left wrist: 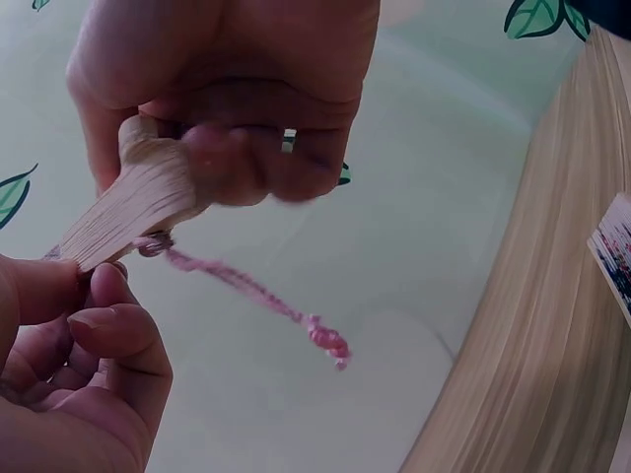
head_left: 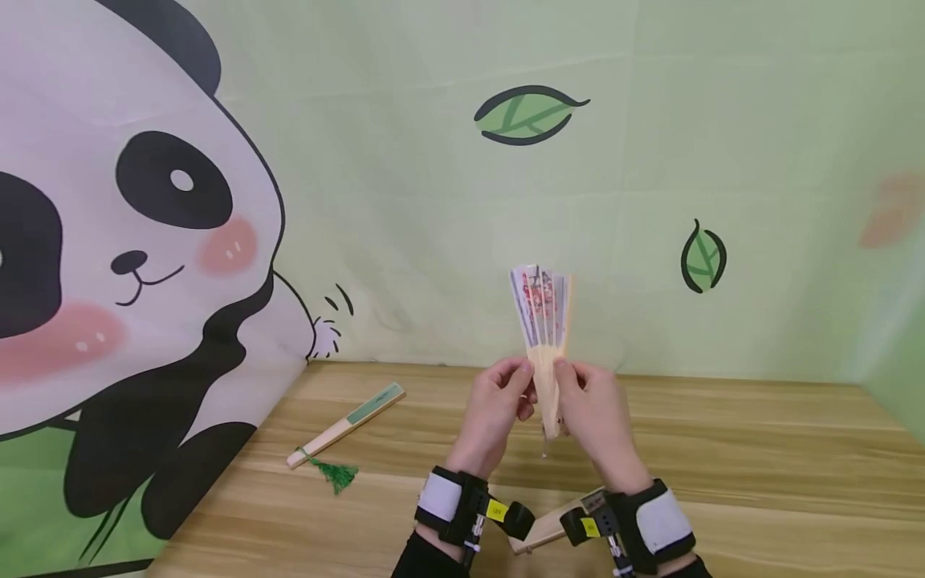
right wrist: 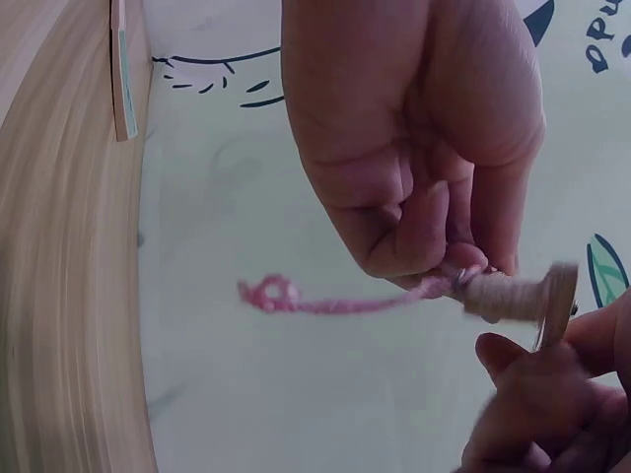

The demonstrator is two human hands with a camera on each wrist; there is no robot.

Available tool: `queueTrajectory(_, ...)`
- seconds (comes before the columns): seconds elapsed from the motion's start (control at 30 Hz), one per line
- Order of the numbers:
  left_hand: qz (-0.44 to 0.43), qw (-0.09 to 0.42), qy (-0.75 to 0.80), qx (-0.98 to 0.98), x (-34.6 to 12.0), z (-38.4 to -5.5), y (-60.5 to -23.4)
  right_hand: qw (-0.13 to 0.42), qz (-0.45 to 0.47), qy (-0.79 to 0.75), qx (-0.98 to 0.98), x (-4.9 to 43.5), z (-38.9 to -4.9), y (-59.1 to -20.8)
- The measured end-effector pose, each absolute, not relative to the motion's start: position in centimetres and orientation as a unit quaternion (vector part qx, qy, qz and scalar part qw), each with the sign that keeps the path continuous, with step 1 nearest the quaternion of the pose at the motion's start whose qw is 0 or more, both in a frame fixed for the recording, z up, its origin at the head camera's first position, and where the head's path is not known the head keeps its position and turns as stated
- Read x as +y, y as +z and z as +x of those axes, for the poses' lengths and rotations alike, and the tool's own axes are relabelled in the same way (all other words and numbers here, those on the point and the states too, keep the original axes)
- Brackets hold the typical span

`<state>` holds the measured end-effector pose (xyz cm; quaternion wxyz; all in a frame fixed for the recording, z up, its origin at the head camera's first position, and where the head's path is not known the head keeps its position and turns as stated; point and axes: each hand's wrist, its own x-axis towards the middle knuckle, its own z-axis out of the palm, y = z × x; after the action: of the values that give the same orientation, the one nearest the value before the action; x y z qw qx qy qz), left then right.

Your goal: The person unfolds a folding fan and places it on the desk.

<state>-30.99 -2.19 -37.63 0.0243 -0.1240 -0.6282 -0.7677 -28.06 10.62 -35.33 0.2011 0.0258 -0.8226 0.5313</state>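
Note:
A partly spread folding fan (head_left: 540,309) with pale wooden sticks and a red floral print on white and lilac stands upright in front of me. My left hand (head_left: 499,405) pinches its left side between thumb and fingers. On the other side, the thumb and fingers of my right hand (head_left: 592,405) grip the sticks. A pink tassel cord (left wrist: 246,286) hangs from the fan's lower end in the left wrist view. The right wrist view shows the lower sticks (right wrist: 508,296) slightly blurred, with both hands around them.
A closed fan (head_left: 347,425) with a green section and green tassel (head_left: 340,475) lies left on the wooden table (head_left: 780,457). Another closed fan (head_left: 545,526) lies below my wrists, partly hidden by the wrist cameras. Behind stands a green backdrop (head_left: 405,201) with a panda.

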Motion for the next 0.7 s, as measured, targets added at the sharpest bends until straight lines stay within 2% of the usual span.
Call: queueTrajectory(0.7, -0.138, 0.004, -0.798, -0.587, -2.32, -31.05, -37.44, 0.147, -0.009, 0.594, -0.791, 11.40, -27.72, -34.56)
